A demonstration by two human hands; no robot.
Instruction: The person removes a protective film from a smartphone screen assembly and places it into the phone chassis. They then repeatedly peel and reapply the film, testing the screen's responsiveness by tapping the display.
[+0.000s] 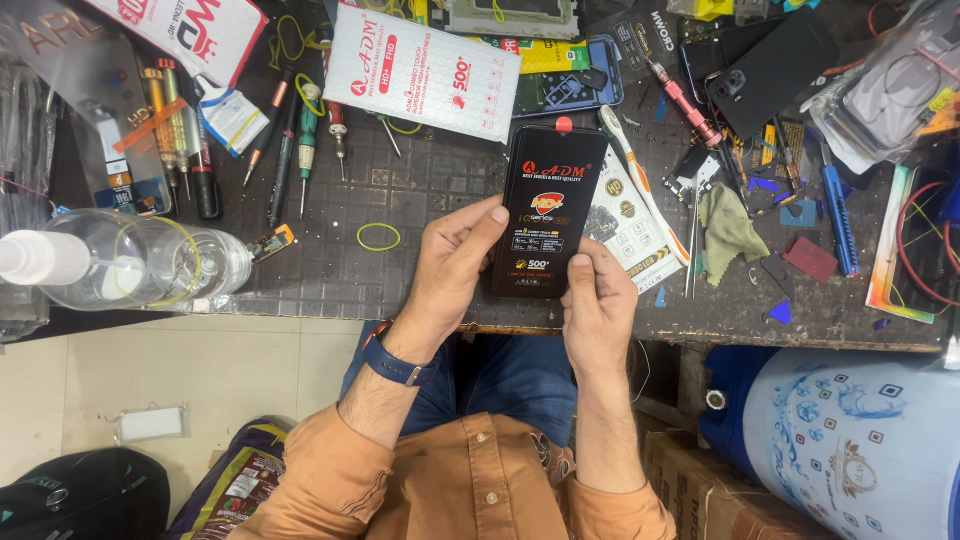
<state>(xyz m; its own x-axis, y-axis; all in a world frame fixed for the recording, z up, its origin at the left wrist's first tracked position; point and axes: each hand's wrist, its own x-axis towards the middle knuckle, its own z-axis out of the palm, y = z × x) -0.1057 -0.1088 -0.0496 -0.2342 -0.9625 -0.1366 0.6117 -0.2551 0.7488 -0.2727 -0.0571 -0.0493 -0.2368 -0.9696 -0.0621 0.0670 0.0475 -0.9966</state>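
Both hands hold a flat black phone-screen panel [548,205] with a printed protective film, upright over the near edge of the dark workbench [400,260]. My left hand [452,265] grips its left edge, thumb on the film near the middle. My right hand [597,305] holds the lower right corner, thumb on the face. A blue-strapped watch [392,362] is on my left wrist.
A white flat package [420,70] lies behind the panel. Screwdrivers [290,140], a clear bottle [130,262], a yellow rubber band [379,236], a white-orange tool [640,185], a green cloth [728,228] and phone parts [770,60] crowd the bench. A blue-white drum [850,440] stands below right.
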